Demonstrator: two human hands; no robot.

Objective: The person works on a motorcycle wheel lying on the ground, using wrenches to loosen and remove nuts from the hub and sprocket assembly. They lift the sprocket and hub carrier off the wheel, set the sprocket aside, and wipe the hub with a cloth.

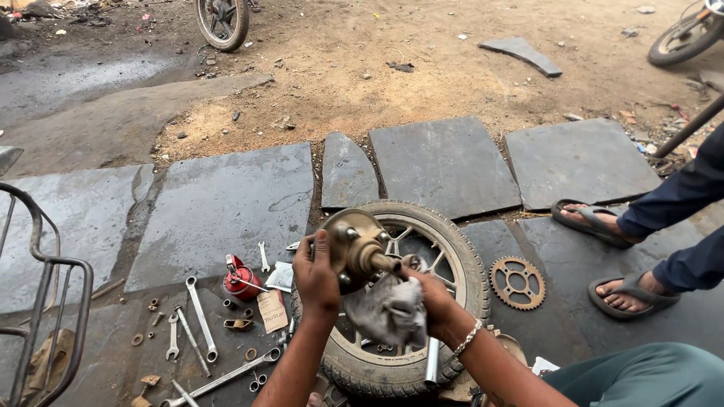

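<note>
My left hand [315, 275] grips the rim of a round, dusty metal wheel hub [354, 245] and holds it up over a motorcycle wheel [467, 264] lying flat on the stone paving. My right hand [434, 298], with a bracelet on the wrist, clutches a dirty grey rag [388, 309] pressed against the hub's central shaft. Part of the wheel's spokes and centre is hidden behind my hands and the hub.
A sprocket [517, 283] lies right of the wheel. Several wrenches [201, 316], a red oil can [241, 280], washers and nuts lie to the left. Another person's sandalled feet [603, 222] stand at the right. A metal rack [45, 301] is at the far left.
</note>
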